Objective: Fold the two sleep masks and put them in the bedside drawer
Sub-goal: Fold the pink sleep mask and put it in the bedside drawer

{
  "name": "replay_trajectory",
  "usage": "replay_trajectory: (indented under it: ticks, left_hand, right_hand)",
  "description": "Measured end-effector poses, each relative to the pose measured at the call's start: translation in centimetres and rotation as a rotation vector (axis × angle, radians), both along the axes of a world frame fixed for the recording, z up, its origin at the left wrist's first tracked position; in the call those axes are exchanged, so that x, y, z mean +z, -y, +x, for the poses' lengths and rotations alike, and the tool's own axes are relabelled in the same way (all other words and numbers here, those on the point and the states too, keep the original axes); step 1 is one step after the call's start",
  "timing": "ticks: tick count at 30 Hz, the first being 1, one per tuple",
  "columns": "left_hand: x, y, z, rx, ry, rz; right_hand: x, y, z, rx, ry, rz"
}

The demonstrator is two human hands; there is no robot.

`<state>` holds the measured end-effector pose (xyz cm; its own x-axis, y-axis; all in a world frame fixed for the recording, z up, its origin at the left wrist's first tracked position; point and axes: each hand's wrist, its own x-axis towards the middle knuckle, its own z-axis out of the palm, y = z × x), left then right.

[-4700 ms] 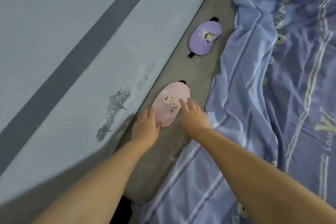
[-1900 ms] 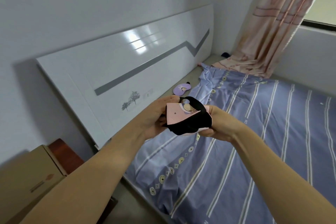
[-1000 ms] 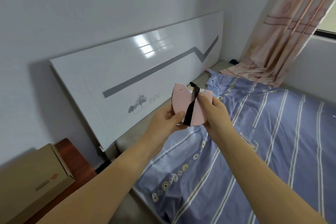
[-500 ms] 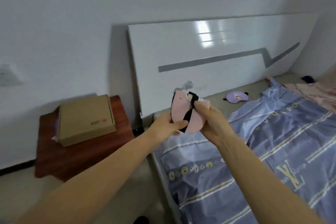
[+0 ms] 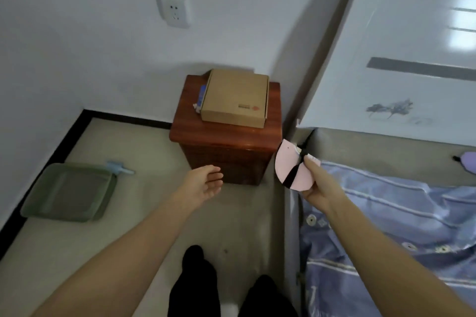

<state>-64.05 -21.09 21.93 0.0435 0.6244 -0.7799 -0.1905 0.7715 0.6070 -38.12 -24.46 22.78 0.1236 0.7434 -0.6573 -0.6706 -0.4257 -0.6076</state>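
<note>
My right hand [image 5: 315, 185] holds the folded pink sleep mask [image 5: 288, 166], its black strap wrapped across it, above the bed's left edge. Empty, with fingers spread, my left hand [image 5: 203, 183] reaches out in front of the dark red wooden bedside cabinet [image 5: 226, 147]. The cabinet's front is in shadow and I cannot make out its drawer. The purple sleep mask [image 5: 468, 163] lies at the far right edge on the bare mattress strip beside the headboard.
A brown cardboard box [image 5: 235, 98] sits on the cabinet top, a blue item beside it. A green tray [image 5: 69, 192] lies on the floor at left. The white headboard [image 5: 386, 59] and the blue striped sheet [image 5: 386, 213] fill the right. My legs stand below.
The view has swung left and down to the cabinet. My left hand has let go of the pink mask and reached toward the cabinet front; my right hand alone keeps the mask.
</note>
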Motion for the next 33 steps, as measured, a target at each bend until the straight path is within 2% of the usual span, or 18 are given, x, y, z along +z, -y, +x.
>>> replay_trajectory:
  ticks: [3, 6, 8, 10, 13, 16, 18, 20, 24, 33]
  left_hand:
    - [-3.8, -1.3, -3.4, 0.097, 0.082, -0.122]
    - [-7.4, -3.9, -6.1, 0.105, 0.076, -0.180]
    - [-9.6, -6.2, -7.4, 0.075, 0.035, -0.188]
    - [-12.3, -8.7, -8.0, 0.026, -0.061, -0.169]
    - [-17.4, -11.9, -8.0, -0.085, -0.267, -0.077]
    - [-22.5, -14.8, -7.5, -0.134, -0.444, 0.107]
    - [-25.3, -16.9, -7.3, -0.101, -0.508, 0.298]
    - [-27.6, -18.4, -7.3, -0.034, -0.498, 0.453]
    - [-30.5, -19.1, -8.0, 0.071, -0.543, 0.504]
    - [-31.5, -19.9, -8.3, 0.091, -0.641, 0.558]
  right_hand:
    - [-3.6, -0.4, -1.8, -0.061, -0.052, -0.057]
    - [-7.1, -1.6, -4.1, -0.085, -0.045, -0.156]
    - [-9.9, -2.7, -5.7, -0.059, 0.066, -0.231]
    - [-12.8, -4.2, -7.2, 0.041, 0.259, -0.292]
    - [-17.7, -7.1, -8.6, 0.299, 0.649, -0.315]
    - [-23.4, -11.2, -7.8, 0.381, 0.944, -0.166]
    - [-26.7, -14.0, -6.7, 0.330, 1.012, -0.096]
    - [-29.3, -15.6, -5.5, 0.298, 1.076, -0.106]
    - [-31.5, -16.3, -3.7, 0.262, 1.126, -0.050]
    - [-31.0, -16.9, -4.0, 0.301, 1.269, -0.048]
